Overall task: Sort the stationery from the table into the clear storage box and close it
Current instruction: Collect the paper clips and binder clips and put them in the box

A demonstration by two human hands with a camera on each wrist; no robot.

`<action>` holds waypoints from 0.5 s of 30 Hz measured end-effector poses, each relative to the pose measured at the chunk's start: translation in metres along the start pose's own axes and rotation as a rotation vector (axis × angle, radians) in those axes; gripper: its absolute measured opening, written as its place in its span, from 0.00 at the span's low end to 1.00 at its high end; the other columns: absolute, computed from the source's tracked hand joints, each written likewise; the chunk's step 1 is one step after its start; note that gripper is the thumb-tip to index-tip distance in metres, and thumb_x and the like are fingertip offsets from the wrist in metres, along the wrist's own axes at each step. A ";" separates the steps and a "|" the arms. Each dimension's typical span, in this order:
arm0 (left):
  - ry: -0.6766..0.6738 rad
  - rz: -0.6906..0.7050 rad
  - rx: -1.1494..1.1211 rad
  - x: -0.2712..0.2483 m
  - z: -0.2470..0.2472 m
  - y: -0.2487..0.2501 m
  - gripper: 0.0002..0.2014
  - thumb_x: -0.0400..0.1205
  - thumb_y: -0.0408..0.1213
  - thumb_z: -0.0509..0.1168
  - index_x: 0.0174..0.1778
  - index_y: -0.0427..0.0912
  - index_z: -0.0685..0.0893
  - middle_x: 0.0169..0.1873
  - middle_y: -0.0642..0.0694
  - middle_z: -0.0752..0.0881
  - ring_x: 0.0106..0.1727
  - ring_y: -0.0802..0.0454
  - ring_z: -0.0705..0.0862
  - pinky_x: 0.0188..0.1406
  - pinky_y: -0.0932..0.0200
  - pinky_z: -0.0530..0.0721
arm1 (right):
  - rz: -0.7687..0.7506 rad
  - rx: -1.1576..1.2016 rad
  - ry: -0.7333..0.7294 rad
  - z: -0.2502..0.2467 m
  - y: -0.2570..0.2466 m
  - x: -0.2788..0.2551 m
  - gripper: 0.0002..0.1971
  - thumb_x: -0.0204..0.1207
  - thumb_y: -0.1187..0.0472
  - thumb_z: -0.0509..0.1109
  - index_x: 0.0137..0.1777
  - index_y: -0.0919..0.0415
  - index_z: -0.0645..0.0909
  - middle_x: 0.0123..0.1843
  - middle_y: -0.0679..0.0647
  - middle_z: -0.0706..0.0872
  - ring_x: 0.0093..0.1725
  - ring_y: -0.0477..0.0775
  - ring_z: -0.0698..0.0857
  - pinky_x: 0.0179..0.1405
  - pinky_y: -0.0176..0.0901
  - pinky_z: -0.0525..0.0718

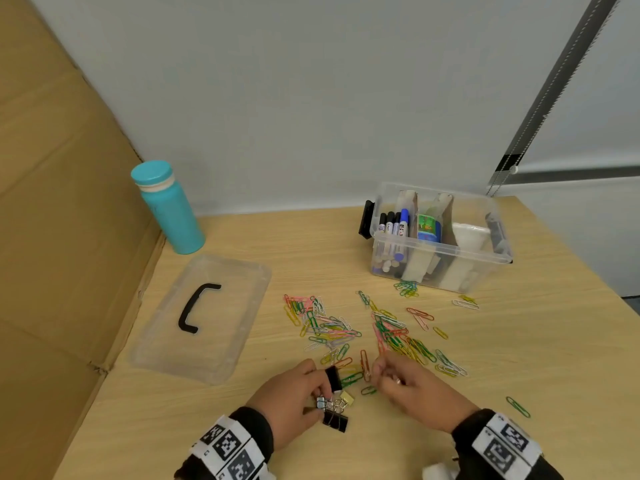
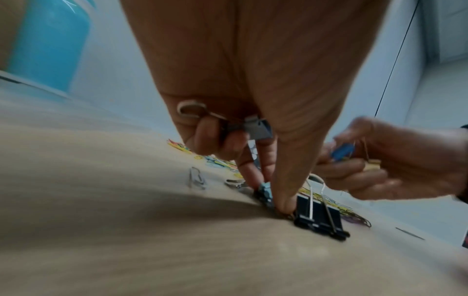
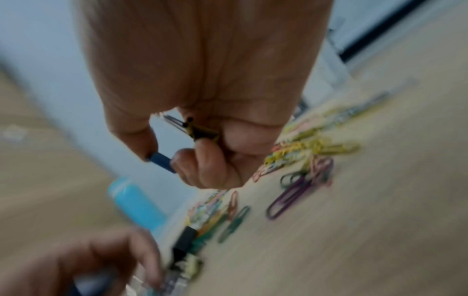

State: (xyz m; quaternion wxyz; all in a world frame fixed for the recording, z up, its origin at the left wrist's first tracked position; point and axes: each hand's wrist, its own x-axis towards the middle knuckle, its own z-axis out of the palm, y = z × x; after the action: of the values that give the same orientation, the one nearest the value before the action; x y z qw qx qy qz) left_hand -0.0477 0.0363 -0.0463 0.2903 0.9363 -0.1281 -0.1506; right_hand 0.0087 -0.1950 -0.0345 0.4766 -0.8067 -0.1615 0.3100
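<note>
Many coloured paper clips (image 1: 349,327) lie scattered over the wooden table (image 1: 519,358). Near the front edge my left hand (image 1: 294,400) holds a small silver binder clip (image 2: 255,130) in its curled fingers, while its fingertips (image 2: 283,204) press among more binder clips on the table, next to a black one (image 2: 319,218). Just to its right my right hand (image 1: 408,382) is curled round small binder clips, a blue one (image 3: 162,160) and a dark yellowish one (image 3: 202,132). The clear storage box (image 1: 440,237) stands open at the back right with markers inside.
The box's clear lid (image 1: 204,317) with a black handle lies flat at the left. A turquoise bottle (image 1: 169,209) stands behind it by a cardboard wall (image 1: 52,202). A white wall runs along the table's back.
</note>
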 end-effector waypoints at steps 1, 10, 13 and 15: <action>0.006 -0.002 0.002 0.000 0.001 0.000 0.11 0.78 0.41 0.66 0.56 0.54 0.78 0.53 0.59 0.73 0.55 0.63 0.78 0.55 0.64 0.78 | 0.044 0.292 -0.019 -0.002 0.001 -0.001 0.04 0.75 0.61 0.65 0.43 0.61 0.75 0.36 0.54 0.79 0.27 0.44 0.74 0.27 0.36 0.70; 0.064 -0.053 0.001 -0.003 0.001 0.001 0.09 0.77 0.43 0.65 0.53 0.54 0.78 0.52 0.58 0.75 0.49 0.59 0.80 0.50 0.63 0.80 | 0.112 0.730 0.022 0.003 -0.008 -0.003 0.06 0.79 0.60 0.66 0.49 0.63 0.76 0.28 0.50 0.72 0.23 0.47 0.68 0.17 0.35 0.61; 0.123 -0.054 -0.098 -0.007 -0.004 -0.001 0.08 0.77 0.42 0.66 0.49 0.55 0.77 0.49 0.60 0.76 0.49 0.65 0.78 0.47 0.72 0.77 | 0.056 0.043 -0.032 0.024 -0.014 0.000 0.07 0.78 0.53 0.69 0.51 0.55 0.80 0.32 0.41 0.76 0.25 0.37 0.72 0.24 0.27 0.68; 0.160 -0.063 -0.152 -0.009 -0.008 -0.003 0.08 0.76 0.41 0.67 0.49 0.54 0.78 0.49 0.59 0.77 0.50 0.65 0.78 0.46 0.74 0.75 | 0.007 -0.295 -0.099 0.038 -0.014 0.003 0.15 0.72 0.46 0.73 0.54 0.50 0.77 0.37 0.41 0.75 0.33 0.38 0.74 0.30 0.31 0.69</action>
State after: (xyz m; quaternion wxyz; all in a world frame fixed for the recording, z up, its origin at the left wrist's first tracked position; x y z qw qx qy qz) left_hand -0.0529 0.0460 -0.0396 0.3647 0.9242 -0.0632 -0.0939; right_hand -0.0129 -0.1614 -0.0369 0.3431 -0.8522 -0.2259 0.3241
